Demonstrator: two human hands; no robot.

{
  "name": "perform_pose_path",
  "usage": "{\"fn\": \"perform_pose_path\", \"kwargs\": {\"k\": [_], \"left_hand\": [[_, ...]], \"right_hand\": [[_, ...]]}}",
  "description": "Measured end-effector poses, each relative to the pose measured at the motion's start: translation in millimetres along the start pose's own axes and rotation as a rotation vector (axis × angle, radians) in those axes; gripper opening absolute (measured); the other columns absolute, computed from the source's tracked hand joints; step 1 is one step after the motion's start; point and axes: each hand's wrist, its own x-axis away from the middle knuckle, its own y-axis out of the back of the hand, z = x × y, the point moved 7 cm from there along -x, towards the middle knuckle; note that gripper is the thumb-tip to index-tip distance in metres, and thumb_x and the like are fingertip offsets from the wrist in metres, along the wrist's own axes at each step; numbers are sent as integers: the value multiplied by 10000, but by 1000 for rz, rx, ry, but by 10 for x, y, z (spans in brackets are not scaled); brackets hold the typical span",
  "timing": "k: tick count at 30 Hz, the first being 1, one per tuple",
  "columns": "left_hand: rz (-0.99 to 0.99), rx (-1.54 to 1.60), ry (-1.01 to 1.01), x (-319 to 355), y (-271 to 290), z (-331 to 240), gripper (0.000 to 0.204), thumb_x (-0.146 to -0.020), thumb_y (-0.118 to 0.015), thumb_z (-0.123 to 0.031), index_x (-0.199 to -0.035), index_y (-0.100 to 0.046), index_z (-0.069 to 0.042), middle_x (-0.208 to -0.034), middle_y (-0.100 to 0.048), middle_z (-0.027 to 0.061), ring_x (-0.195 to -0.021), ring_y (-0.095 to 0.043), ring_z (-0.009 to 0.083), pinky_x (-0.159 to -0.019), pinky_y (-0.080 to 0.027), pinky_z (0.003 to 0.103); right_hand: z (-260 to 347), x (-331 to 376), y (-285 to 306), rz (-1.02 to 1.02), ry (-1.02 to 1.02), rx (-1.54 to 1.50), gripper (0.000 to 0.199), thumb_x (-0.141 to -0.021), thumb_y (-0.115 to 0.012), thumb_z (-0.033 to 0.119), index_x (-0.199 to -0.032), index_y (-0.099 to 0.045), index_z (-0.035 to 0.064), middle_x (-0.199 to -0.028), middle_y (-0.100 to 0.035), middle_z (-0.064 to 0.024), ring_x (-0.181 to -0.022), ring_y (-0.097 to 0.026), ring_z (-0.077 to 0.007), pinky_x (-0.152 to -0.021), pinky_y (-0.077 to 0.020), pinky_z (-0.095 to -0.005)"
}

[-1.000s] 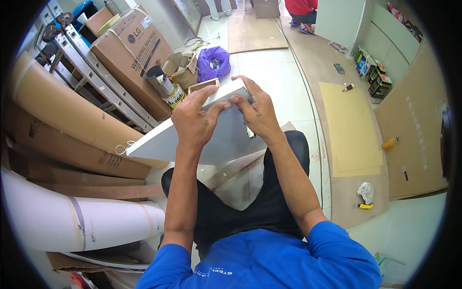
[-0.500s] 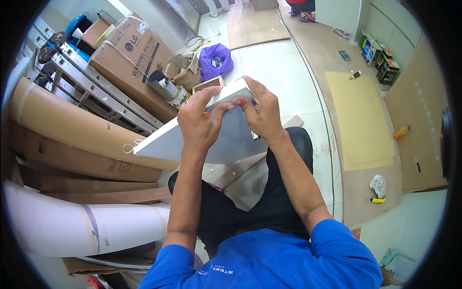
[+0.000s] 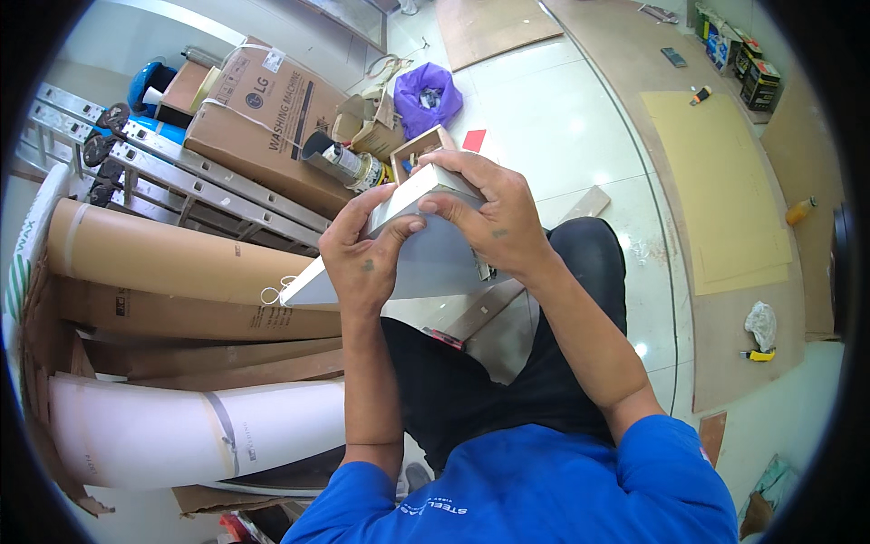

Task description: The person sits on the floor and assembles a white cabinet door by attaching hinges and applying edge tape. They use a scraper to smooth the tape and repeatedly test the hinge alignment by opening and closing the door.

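You seem to be steadying a flat, grey-faced, white-edged panel (image 3: 435, 258) | left hand (image 3: 358, 254), right hand (image 3: 503, 213): half-curled, clasping its edge | next likely needs: even grip

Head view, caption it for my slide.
Left hand and right hand grip a pale-edged grey panel, with a purple bag beyond.

In the grip, the panel (image 3: 433, 258) looks smooth and matt. Just beyond, the tray (image 3: 419, 140) appears to be bare wood, the bag (image 3: 433, 116) thin, crinkled, shiny plastic. Left of the grip, the ladder (image 3: 227, 177) is dull metal, the box (image 3: 245, 140) matt cardboard. Rightward, the tiles (image 3: 589, 109) gleam glossily; farther right, the sheet (image 3: 716, 190) looks like flat, matt paper.
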Motion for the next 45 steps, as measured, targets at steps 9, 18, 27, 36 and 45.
{"fn": "perform_pose_path", "kwargs": {"k": [9, 18, 27, 36, 45], "left_hand": [[-35, 79, -15, 104, 168, 22, 489, -794, -943, -68, -1222, -729, 34, -1047, -767, 91, -959, -706, 142, -847, -562, 280], [-41, 79, -21, 140, 266, 55, 494, -761, -955, -54, -1199, -745, 32, -1036, -761, 83, -945, -702, 142, -840, -551, 271], [-71, 71, -16, 173, 328, 65, 493, -752, -950, -46, -1194, -748, 36, -1039, -760, 88, -947, -700, 155, -854, -549, 285], [-50, 47, -14, 149, 302, 64, 472, -769, -931, -29, -1197, -744, 37, -1046, -760, 87, -946, -696, 143, -849, -550, 281], [-17, 43, 17, 134, 213, 25, 462, -780, -936, -47, -1190, -738, 30, -1053, -757, 81, -948, -692, 134, -842, -548, 273]], "right_hand": [[91, 16, -70, 82, 64, -121, 420, -982, -775, 186, -1354, -698, 6, -1226, -766, -178, -1073, -735, -214, -955, -569, -346], [67, 36, -155, 101, 36, -213, 402, -972, -785, 184, -1340, -715, 40, -1148, -771, -164, -1036, -735, -209, -923, -576, -337], [133, 32, -200, 32, 108, -171, 474, -903, -835, 129, -1340, -699, 9, -1138, -778, -165, -1035, -743, -226, -918, -576, -358], [170, 90, -227, -79, 211, 16, 391, -884, -845, 132, -1211, -711, -36, -1064, -763, -216, -934, -764, -338, -823, -593, -390], [166, 132, -196, -143, 259, 61, 371, -862, -808, 55, -1208, -705, -29, -1087, -751, -244, -948, -751, -402, -830, -605, -427]]}}
